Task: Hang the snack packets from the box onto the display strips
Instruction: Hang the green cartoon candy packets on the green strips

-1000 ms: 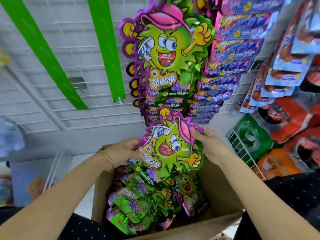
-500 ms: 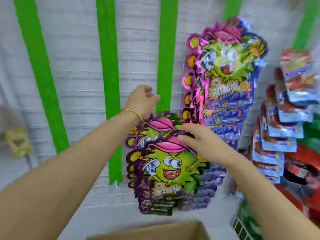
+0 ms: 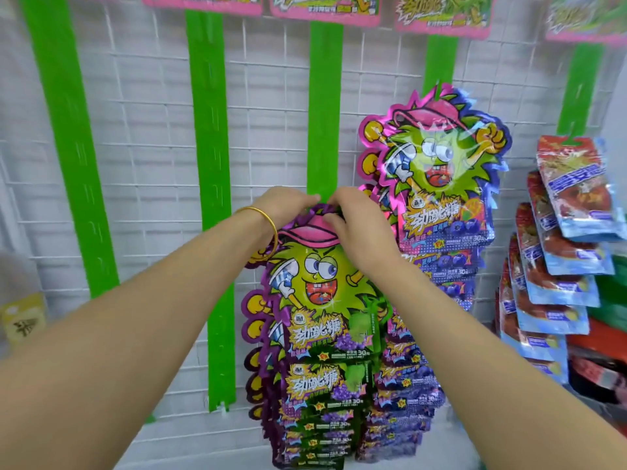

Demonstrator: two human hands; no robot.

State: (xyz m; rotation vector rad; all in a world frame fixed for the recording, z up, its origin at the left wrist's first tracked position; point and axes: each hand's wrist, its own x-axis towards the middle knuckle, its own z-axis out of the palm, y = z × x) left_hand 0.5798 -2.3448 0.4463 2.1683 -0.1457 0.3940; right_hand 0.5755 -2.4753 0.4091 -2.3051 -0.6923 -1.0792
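Both hands meet at the top edge of the topmost purple-rimmed snack packet [image 3: 317, 286], pinching it against the middle green display strip [image 3: 324, 106]. The left hand [image 3: 288, 205], with a gold bangle [image 3: 268, 225] on its wrist, grips the upper left corner; the right hand [image 3: 356, 228] covers the pink cap art and closes on the top edge right beside the left. Below this packet on the same strip, a column of like packets [image 3: 315, 401] overlaps downward like shingles. Just right of the strip hangs another column of pink-rimmed packets [image 3: 437, 171].

The packet looks light, thin and glossy, likely slippery foil that crinkles and flexes under a loose hold. The firm sealed top margin near the hang hole seems the best grasping place, since the hole must meet the strip's hook. The box is out of view.
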